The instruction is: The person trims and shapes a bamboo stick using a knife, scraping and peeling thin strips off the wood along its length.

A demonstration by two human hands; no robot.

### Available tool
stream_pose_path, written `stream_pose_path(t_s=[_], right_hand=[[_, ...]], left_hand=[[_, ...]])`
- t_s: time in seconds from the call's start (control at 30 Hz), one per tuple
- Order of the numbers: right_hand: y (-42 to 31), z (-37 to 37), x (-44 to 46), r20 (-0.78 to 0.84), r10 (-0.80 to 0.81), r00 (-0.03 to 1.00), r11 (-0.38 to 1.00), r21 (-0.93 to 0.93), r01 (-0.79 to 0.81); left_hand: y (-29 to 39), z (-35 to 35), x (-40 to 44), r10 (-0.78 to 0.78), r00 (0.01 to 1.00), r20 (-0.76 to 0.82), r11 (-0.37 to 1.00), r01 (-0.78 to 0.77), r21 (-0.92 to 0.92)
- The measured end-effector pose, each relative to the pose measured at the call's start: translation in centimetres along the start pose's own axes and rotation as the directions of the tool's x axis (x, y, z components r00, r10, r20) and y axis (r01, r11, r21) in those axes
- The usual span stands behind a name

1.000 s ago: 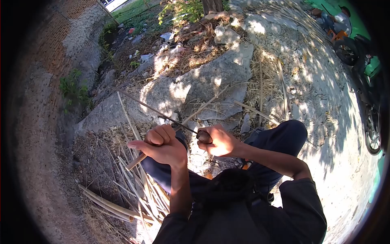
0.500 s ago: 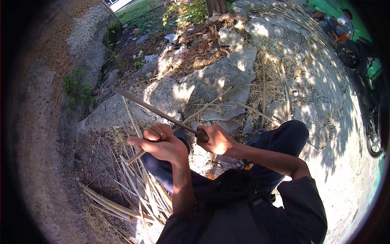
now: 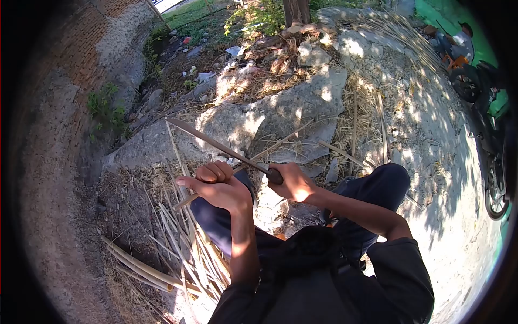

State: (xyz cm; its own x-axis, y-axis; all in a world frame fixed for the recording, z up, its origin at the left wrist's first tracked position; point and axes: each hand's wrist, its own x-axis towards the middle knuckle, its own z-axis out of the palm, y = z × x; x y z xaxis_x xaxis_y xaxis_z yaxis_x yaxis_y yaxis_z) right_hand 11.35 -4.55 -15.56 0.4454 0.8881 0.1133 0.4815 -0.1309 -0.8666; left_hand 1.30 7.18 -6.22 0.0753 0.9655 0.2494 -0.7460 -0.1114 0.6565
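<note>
My right hand [image 3: 291, 182] is wrapped round the dark handle of a long knife [image 3: 216, 143], whose blade points up and to the left. My left hand [image 3: 217, 188] is closed round a thin bamboo strip [image 3: 186, 202], with its thumb stretched out to the left. One end of the strip sticks out below that hand, and the rest slants up to the right, passing under the blade. Where blade and strip cross, I cannot tell whether they touch. Both hands are above my bent legs.
Split bamboo strips [image 3: 197, 248] lie in a pile at the lower left, beside thicker poles [image 3: 137, 267]. A stone slab [image 3: 286, 110] is ahead, with a tree trunk [image 3: 297, 13] behind it. A brick wall stands left. A motorcycle [image 3: 488, 129] and a seated person [image 3: 463, 43] are right.
The knife blade has turned, showing its flat side more than at first. My right hand has shifted slightly. The whole view has drifted a little to the right and down.
</note>
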Motion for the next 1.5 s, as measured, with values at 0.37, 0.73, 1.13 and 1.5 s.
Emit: stream_pose_path(t_s=[0.37, 0.73, 1.13, 1.5], right_hand=[[-0.1, -1.2, 0.1, 0.046, -0.002, 0.999, 1.0, 0.03, 0.0], [1.7, -1.3, 1.0, -0.013, 0.007, 1.0, 1.0, 0.0, -0.007], [7.3, -2.2, 2.6, -0.06, 0.067, 0.996, 0.996, -0.061, -0.071], [9.3, -2.3, 1.8, -0.147, -0.044, 0.988, 0.999, -0.038, 0.038]], left_hand=[[-0.4, 0.1, 0.7, 0.021, 1.0, 0.004, 0.999, -0.021, -0.031], [-0.7, 0.7, 1.7, 0.047, 0.997, 0.064, 0.997, -0.042, -0.071], [-0.6, 1.2, 1.3, 0.047, 0.993, 0.106, 0.998, -0.043, -0.039], [-0.8, 1.8, 1.7, 0.074, 0.994, 0.085, 0.996, -0.07, -0.047]])
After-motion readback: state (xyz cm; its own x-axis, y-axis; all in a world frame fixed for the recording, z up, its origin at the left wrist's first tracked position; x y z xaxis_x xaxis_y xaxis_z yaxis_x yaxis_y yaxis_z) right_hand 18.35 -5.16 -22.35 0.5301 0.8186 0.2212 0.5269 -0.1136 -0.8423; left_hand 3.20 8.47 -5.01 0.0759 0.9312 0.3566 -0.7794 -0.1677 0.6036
